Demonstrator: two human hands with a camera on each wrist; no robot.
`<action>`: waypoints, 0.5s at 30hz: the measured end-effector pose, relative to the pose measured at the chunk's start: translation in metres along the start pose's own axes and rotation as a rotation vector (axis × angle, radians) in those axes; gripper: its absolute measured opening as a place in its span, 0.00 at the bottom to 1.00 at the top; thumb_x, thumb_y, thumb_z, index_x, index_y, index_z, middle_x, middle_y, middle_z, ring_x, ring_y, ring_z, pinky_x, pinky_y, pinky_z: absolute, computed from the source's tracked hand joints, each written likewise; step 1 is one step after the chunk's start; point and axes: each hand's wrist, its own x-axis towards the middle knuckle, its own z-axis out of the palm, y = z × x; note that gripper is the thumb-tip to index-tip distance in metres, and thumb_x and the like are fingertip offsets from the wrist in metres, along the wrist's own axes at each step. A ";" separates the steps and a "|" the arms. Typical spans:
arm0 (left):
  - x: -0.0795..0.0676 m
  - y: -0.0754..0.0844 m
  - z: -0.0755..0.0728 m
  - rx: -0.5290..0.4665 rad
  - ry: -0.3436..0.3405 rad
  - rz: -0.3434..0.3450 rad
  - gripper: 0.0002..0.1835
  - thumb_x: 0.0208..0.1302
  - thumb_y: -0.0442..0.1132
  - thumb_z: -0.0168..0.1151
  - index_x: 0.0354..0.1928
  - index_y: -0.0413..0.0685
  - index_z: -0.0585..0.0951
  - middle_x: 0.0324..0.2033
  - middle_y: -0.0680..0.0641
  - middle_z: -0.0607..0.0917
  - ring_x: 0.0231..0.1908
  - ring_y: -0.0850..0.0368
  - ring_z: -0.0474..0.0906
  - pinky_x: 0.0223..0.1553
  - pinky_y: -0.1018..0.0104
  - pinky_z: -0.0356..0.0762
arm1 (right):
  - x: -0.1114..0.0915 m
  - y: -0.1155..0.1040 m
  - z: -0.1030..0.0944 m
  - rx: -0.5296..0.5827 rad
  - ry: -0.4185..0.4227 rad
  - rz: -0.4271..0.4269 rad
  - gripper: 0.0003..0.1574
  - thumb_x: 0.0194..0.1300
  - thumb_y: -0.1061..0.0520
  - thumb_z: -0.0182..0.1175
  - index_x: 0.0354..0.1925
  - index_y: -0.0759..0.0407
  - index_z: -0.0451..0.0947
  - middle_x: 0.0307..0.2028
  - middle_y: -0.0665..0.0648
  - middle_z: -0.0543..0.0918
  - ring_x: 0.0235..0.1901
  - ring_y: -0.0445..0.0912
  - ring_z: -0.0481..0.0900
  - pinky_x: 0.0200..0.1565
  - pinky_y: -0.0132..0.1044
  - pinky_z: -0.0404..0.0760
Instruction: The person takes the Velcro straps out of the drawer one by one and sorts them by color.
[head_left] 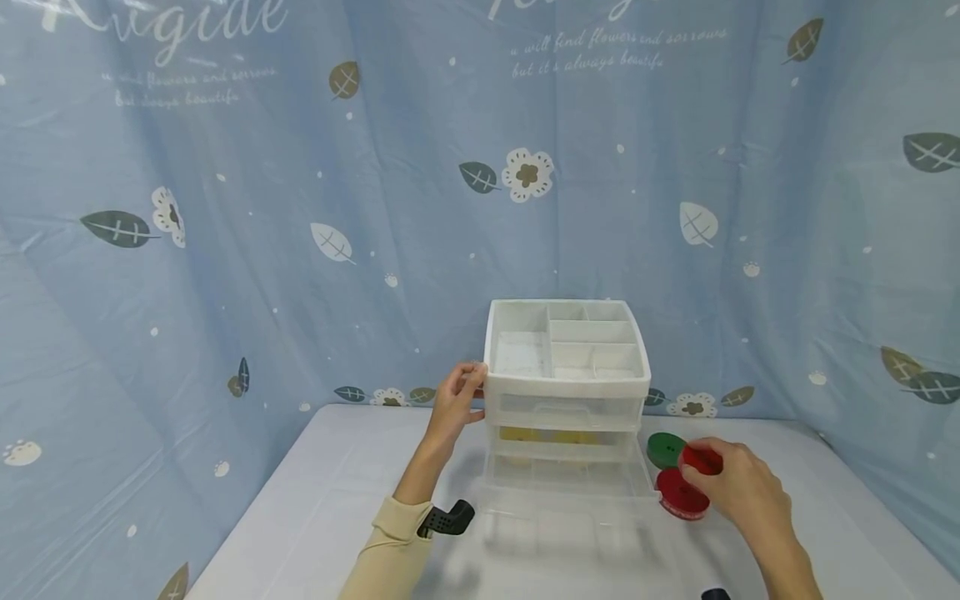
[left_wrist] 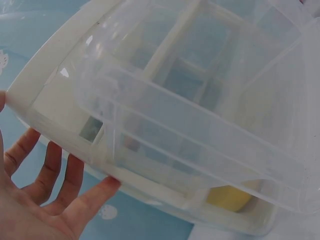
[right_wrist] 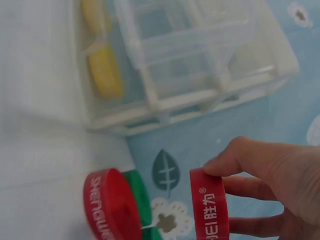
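A white drawer unit (head_left: 567, 387) with clear drawers stands at the table's back. Its lower clear drawer (head_left: 573, 477) is pulled out toward the front. My left hand (head_left: 459, 400) rests its fingertips along the unit's left side, fingers spread in the left wrist view. My right hand (head_left: 750, 487) pinches a red roll of tape (right_wrist: 210, 205) with white lettering between thumb and fingers, right of the unit. Beneath it on the table lie a second red roll of tape (head_left: 684, 495) and a green roll (head_left: 664, 450). Yellow rolls (right_wrist: 106, 72) show inside the unit.
The unit's top tray (head_left: 522, 354) is divided into several compartments. A patterned blue curtain (head_left: 420, 250) hangs behind and at both sides of the white table (head_left: 300, 508).
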 end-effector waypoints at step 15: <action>-0.003 0.001 0.000 0.001 -0.019 0.015 0.18 0.72 0.54 0.54 0.52 0.50 0.77 0.43 0.49 0.80 0.44 0.56 0.78 0.48 0.46 0.84 | 0.014 0.047 0.015 0.006 -0.032 0.055 0.37 0.57 0.47 0.69 0.58 0.67 0.74 0.47 0.76 0.77 0.42 0.65 0.75 0.30 0.53 0.82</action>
